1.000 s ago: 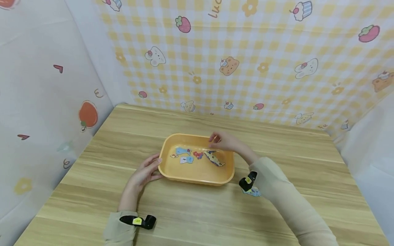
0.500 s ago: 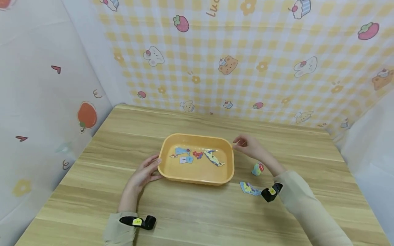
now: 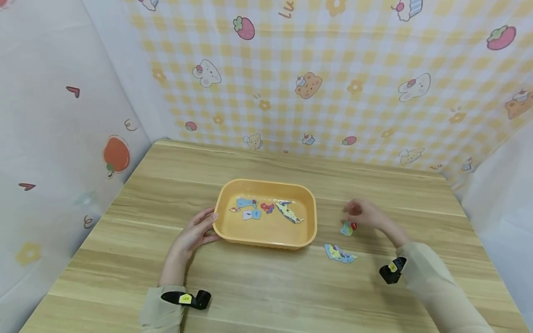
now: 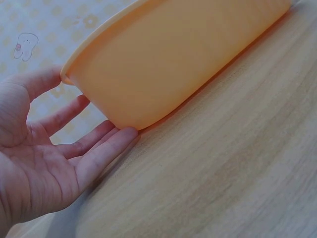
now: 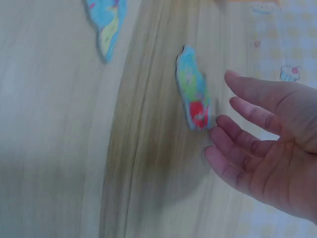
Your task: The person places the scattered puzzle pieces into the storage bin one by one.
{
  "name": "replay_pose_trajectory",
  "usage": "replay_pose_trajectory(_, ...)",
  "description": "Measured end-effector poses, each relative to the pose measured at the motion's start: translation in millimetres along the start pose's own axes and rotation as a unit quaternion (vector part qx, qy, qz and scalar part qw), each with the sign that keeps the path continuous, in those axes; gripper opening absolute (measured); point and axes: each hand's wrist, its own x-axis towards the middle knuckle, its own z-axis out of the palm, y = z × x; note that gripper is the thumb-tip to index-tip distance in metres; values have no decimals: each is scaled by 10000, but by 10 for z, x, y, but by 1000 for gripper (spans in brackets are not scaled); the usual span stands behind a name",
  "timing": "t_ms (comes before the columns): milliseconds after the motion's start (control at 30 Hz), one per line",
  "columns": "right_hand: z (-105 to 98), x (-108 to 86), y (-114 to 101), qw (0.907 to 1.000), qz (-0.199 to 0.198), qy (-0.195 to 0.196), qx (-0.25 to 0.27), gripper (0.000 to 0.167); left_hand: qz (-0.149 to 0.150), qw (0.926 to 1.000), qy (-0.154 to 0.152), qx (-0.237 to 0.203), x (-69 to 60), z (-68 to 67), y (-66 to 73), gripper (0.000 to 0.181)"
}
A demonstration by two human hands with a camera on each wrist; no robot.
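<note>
My left hand [image 3: 197, 231] holds the left end of a yellow-orange plastic tray [image 3: 262, 244]; its thumb hooks over the rim and its fingers lie against the outer wall. In the left wrist view the tray [image 4: 163, 59] fills the upper middle. My right hand [image 3: 364, 214], empty with relaxed fingers, hovers just beside a small blue-green puzzle-like piece [image 3: 346, 228] with a red patch. That piece [image 5: 190, 84] shows whole in the right wrist view, by the fingertips. A longer blue, yellow and purple piece [image 3: 339, 254] lies nearer the front.
Inside the tray lie several flat printed pieces: a long yellow one [image 3: 289, 212], a red one [image 3: 267, 208] and blue ones [image 3: 251, 214] among them. Wood-grain tabletop [image 3: 266, 286] surrounds the tray. A yellow-checked cloth [image 3: 266, 88] hangs behind.
My right hand has moved from above the tray out to the right, down to the red-patched piece. Both loose pieces have come into sight. My left hand keeps its place on the tray.
</note>
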Motion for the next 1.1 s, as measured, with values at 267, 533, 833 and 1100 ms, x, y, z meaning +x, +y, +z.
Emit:
replay_pose_trajectory(267,-25,-84,-75,9952,544,-628,-520,50,-9,10000,41,6,-3,3,3,61)
replay_pose_trajectory(533,35,-73,-21,9953,433,-682,-526,35,-8,10000,26,24,-10,5,5,61)
replay_pose_trajectory(833,30,-132,-64,9948,703,-556,-482,30,23,10000,-19,25,-14,9,10,61)
replay_pose_trajectory(1100,-158,-212,-219,9926,122,-599,-1047,8,36,10000,-6,29,-8,7,0,61)
